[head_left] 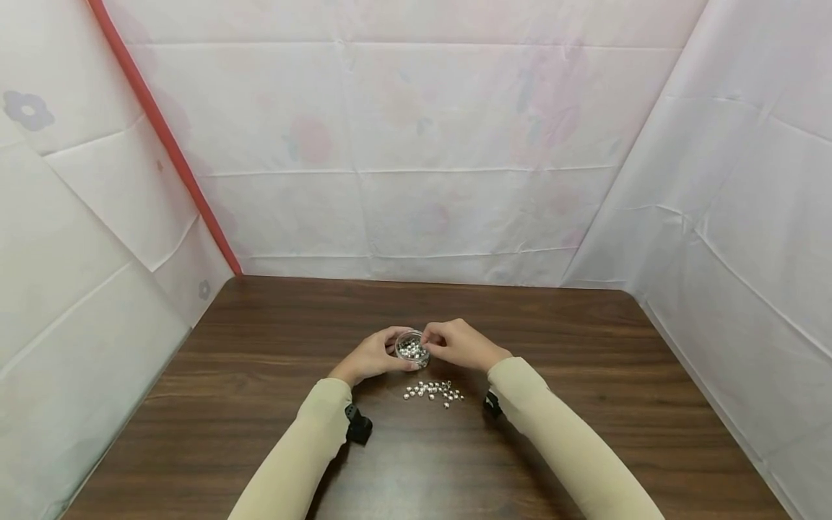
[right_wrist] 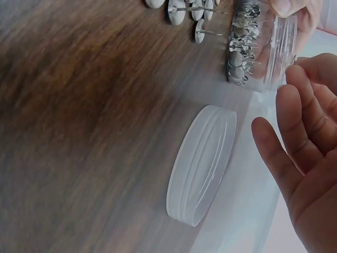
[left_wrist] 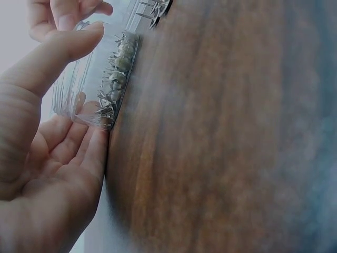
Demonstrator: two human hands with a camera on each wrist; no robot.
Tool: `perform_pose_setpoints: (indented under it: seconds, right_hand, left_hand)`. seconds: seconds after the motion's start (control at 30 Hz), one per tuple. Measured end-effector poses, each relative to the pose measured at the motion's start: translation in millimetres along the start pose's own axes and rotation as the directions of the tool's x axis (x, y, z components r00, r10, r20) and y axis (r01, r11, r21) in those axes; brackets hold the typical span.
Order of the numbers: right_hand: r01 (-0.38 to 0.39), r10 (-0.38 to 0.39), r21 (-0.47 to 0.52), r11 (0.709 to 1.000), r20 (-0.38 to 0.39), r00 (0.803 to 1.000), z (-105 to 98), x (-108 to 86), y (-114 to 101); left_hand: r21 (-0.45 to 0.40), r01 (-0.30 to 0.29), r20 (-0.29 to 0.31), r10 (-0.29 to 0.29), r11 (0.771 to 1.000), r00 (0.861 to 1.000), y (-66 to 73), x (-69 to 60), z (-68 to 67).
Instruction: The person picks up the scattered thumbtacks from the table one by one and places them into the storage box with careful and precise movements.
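A clear round jar [head_left: 412, 348] holding silver thumbtacks stands on the table, gripped round its side by my left hand [head_left: 373, 357]. In the left wrist view, the left thumb lies across the upper part of the jar [left_wrist: 79, 89] and the other fingers support its far side. Over the jar's right rim is my right hand [head_left: 464, 345], thumb and forefinger pinched together. A tiny metallic glint shows at those fingertips [right_wrist: 293, 67] in the right wrist view, apparently a thumbtack. Loose thumbtacks [head_left: 433, 390] lie in a scattered group on the near side of the jar.
A clear round lid [right_wrist: 201, 166] lies on the table beside the jar, below the right hand in the right wrist view. The brown wooden table [head_left: 260, 404] is bordered by pale flowered sheets [head_left: 403, 144] at the back and both sides.
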State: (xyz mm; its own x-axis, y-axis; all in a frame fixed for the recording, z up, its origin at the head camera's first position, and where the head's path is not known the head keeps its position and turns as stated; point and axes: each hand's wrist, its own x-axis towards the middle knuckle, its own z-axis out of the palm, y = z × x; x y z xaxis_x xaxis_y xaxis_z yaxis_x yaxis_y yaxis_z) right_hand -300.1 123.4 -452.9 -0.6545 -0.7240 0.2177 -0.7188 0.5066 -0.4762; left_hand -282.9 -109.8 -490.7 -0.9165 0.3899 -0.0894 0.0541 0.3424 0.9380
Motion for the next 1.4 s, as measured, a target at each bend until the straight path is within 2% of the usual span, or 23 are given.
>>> perform_pose_setpoints:
  seconds: [0.27, 0.5, 0.7, 1.1, 1.4]
  right_hand:
    - [-0.045, 0.045, 0.005, 0.999, 0.028, 0.999, 1.8, -3.1, 3.1]
    - [-0.066, 0.066, -0.003, 0.998, 0.003, 0.998, 0.6, -19.0, 6.5]
    - [-0.087, 0.087, 0.008, 0.996, 0.041, 0.995, -2.3, -33.2, 5.8]
    - [-0.045, 0.046, -0.005, 0.999, 0.087, 0.995, -1.7, -50.8, 5.3]
    - [-0.068, 0.068, -0.006, 0.998, 0.111, 0.992, 1.6, -55.5, 6.5]
  left_hand:
    - [-0.008, -0.019, 0.015, 0.019, 1.000, 1.000, -1.0, -0.5, -1.3]
    - [-0.001, -0.042, 0.027, 0.042, 0.999, 0.999, -2.2, 0.3, -3.2]
    - [0.005, -0.043, 0.022, 0.043, 0.999, 0.999, -0.6, -1.3, -4.1]
    - [0.028, -0.046, 0.008, 0.046, 0.999, 0.999, -1.7, 0.4, -2.6]
    - [0.025, -0.041, 0.007, 0.041, 0.999, 0.999, -2.3, 0.4, -1.8]
